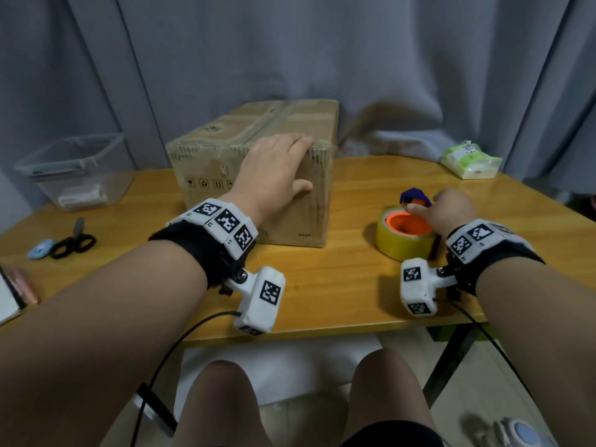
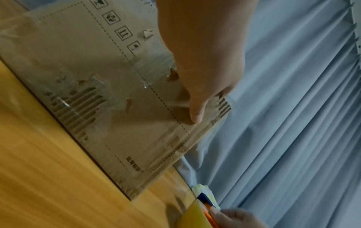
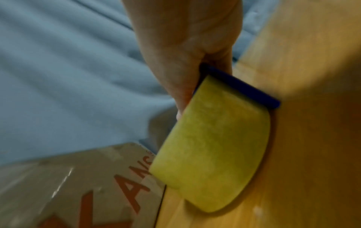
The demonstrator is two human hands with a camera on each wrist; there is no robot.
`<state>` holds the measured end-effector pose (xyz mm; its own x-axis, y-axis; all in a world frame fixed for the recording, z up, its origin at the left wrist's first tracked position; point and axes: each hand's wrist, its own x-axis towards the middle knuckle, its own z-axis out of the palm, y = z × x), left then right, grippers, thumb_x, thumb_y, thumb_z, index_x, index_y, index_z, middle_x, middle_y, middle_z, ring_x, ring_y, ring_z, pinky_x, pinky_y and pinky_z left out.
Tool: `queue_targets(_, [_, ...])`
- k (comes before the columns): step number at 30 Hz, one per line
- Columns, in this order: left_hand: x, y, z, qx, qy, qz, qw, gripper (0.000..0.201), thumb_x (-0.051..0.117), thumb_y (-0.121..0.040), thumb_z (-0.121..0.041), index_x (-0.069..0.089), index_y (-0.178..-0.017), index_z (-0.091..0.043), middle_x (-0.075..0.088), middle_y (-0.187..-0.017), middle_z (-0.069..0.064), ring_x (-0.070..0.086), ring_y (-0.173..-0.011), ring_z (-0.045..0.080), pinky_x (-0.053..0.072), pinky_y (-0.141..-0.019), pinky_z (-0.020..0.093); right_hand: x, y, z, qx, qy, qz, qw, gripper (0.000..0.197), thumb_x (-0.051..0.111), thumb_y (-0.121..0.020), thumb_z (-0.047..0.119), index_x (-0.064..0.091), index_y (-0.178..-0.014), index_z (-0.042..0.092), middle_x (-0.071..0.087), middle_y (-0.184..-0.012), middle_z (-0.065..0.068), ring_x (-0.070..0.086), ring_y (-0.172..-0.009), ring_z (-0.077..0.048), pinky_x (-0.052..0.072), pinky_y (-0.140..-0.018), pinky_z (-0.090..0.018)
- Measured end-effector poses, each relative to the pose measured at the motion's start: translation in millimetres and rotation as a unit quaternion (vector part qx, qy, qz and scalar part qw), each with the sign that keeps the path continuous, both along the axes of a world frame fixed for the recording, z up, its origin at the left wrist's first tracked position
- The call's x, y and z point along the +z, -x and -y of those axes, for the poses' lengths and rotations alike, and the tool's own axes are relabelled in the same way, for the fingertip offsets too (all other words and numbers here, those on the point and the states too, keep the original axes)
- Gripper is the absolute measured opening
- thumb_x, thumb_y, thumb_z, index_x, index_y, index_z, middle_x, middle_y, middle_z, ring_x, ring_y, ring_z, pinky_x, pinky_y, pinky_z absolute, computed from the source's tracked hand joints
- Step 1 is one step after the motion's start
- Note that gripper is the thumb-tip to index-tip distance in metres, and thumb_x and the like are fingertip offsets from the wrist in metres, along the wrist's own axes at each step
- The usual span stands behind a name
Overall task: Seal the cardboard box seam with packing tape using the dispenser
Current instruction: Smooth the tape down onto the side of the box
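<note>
A worn cardboard box [image 1: 225, 162] stands on the wooden table [image 1: 322, 285], with a taped seam [image 1: 267, 124] running along its top. My left hand [image 1: 283, 162] rests on the box's near right top corner. Its fingers lie flat on the top and the thumb [image 2: 195, 114] presses the front face [image 2: 97, 77]. To the right of the box lies the tape dispenser: a yellow tape roll [image 1: 403, 243] with an orange core and a blue handle [image 1: 414, 196]. My right hand [image 1: 448, 211] grips it, thumb on the core's rim, fingers round the blue part [image 3: 244, 88]. The roll [image 3: 213, 146] sits on the table.
A clear plastic bin [image 1: 77, 169] stands at the back left. Black scissors [image 1: 74, 241] and a small blue item [image 1: 40, 250] lie at the front left. A tissue pack [image 1: 471, 159] sits at the back right. Grey curtain [image 1: 322, 43] hangs behind the table.
</note>
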<state>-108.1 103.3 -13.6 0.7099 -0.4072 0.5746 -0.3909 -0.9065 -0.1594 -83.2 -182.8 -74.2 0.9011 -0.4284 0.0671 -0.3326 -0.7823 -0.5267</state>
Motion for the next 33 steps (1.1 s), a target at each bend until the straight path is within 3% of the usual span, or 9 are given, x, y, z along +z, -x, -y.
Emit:
queue_targets(3, [1,-4,25,0.023,-0.017,0.016,0.999,0.07,0.065,-0.081,-0.044,0.038,-0.139,-0.016,0.049,-0.133,0.006,0.044,-0.122,0.027,0.031,-0.103,0.038,15,-1,-8,0.056,0.038,0.138,0.988,0.05,0.062,-0.088,0.032,0.049,-0.131,0.01,0.058,-0.122,-0.016,0.054,-0.114,-0.034,0.045,-0.092,-0.041])
queue_targets(5, [-1,-6,47,0.04,-0.025,0.021,0.999,0.067,0.066,-0.081,-0.043,0.04,-0.136,-0.015,0.05,-0.128,0.007,0.046,-0.116,0.028,0.033,-0.098,0.038,31,4,-22,0.14,0.031,0.274,0.951,0.047,0.06,-0.088,0.025,0.05,-0.131,0.01,0.056,-0.127,-0.014,0.05,-0.119,-0.031,0.04,-0.101,-0.04])
queue_targets(8, [2,-9,65,0.046,-0.026,0.021,0.998,0.061,0.066,-0.08,-0.04,0.045,-0.131,-0.014,0.052,-0.123,0.007,0.049,-0.113,0.028,0.035,-0.094,0.038,57,16,-45,0.258,0.017,0.33,0.908,0.052,0.06,-0.082,0.014,0.049,-0.132,0.011,0.053,-0.127,-0.01,0.049,-0.119,-0.025,0.037,-0.105,-0.036])
queue_targets(12, [13,-11,49,-0.005,-0.016,0.0,1.0,0.048,0.06,-0.087,-0.033,0.047,-0.13,-0.014,0.057,-0.119,0.006,0.054,-0.111,0.028,0.041,-0.091,0.039,75,30,-70,0.334,0.099,0.325,0.879,0.063,0.061,-0.073,0.019,0.048,-0.134,0.013,0.05,-0.127,-0.009,0.048,-0.12,-0.026,0.037,-0.104,-0.035])
queue_targets(17, [20,0,-14,0.012,-0.024,-0.003,1.0,0.043,0.054,-0.09,-0.033,0.05,-0.13,-0.02,0.062,-0.12,0.003,0.057,-0.111,0.025,0.041,-0.092,0.04,74,30,-105,0.307,0.184,0.326,0.875,0.058,0.066,-0.081,0.033,0.047,-0.134,0.017,0.048,-0.129,-0.006,0.045,-0.12,-0.026,0.035,-0.102,-0.038])
queue_targets(23, [15,14,-110,0.141,0.067,-0.07,0.985,0.062,0.06,-0.086,-0.046,0.039,-0.141,-0.031,0.04,-0.148,0.006,0.031,-0.139,0.03,0.012,-0.114,0.052,80,31,-166,0.363,0.198,0.322,0.852,0.052,0.064,-0.085,0.033,0.048,-0.132,0.017,0.05,-0.129,-0.004,0.048,-0.12,-0.025,0.039,-0.1,-0.038])
queue_targets(27, [7,18,-127,0.079,0.164,-0.127,0.975,0.067,0.067,-0.084,-0.035,0.037,-0.142,-0.026,0.059,-0.13,0.009,0.054,-0.12,0.026,0.042,-0.101,0.038,80,25,-206,0.411,0.241,0.284,0.832,0.05,0.062,-0.087,0.033,0.046,-0.132,0.02,0.052,-0.127,-0.001,0.051,-0.115,-0.024,0.042,-0.097,-0.037])
queue_targets(30, [6,18,-125,0.067,0.158,-0.08,0.982,0.06,0.067,-0.083,-0.039,0.047,-0.138,-0.024,0.063,-0.115,0.007,0.053,-0.111,0.025,0.041,-0.095,0.033,79,19,-217,0.422,0.278,0.305,0.807,0.036,0.06,-0.089,0.028,0.052,-0.122,0.018,0.058,-0.115,-0.003,0.056,-0.106,-0.026,0.046,-0.088,-0.04])
queue_targets(33, [8,18,-127,0.04,0.167,-0.037,0.984,0.051,0.067,-0.083,-0.038,0.056,-0.131,-0.021,0.051,-0.115,0.005,0.046,-0.112,0.022,0.036,-0.1,0.032,80,16,-223,0.427,0.298,0.362,0.774,0.017,0.059,-0.089,0.021,0.063,-0.103,0.011,0.063,-0.095,-0.009,0.062,-0.082,-0.032,0.05,-0.066,-0.04])
